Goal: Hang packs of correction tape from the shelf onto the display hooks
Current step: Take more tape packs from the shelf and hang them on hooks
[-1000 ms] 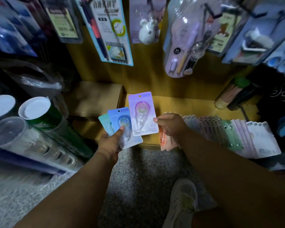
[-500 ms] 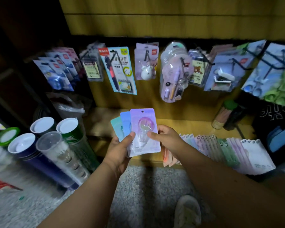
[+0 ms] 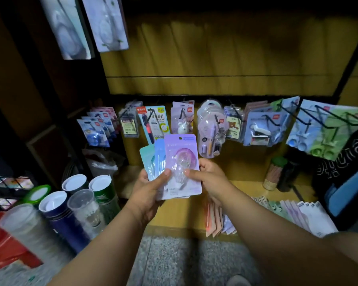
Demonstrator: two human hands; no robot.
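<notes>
Both hands up before the hooks, left hand clamping a fan of three correction tape packs, right hand pinching the purple pack in front; likely next: slip its hole over a free hook.

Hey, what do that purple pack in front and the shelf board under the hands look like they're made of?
Purple pack: looks like printed card with a matte pastel finish, and a clear glossy plastic blister over the dispenser, judging by the see-through bulge and its highlights. Both the left hand and the right hand hold it. Shelf board: probably wood or wood-look laminate, yellow-brown and smooth; too dim to tell which.
</notes>
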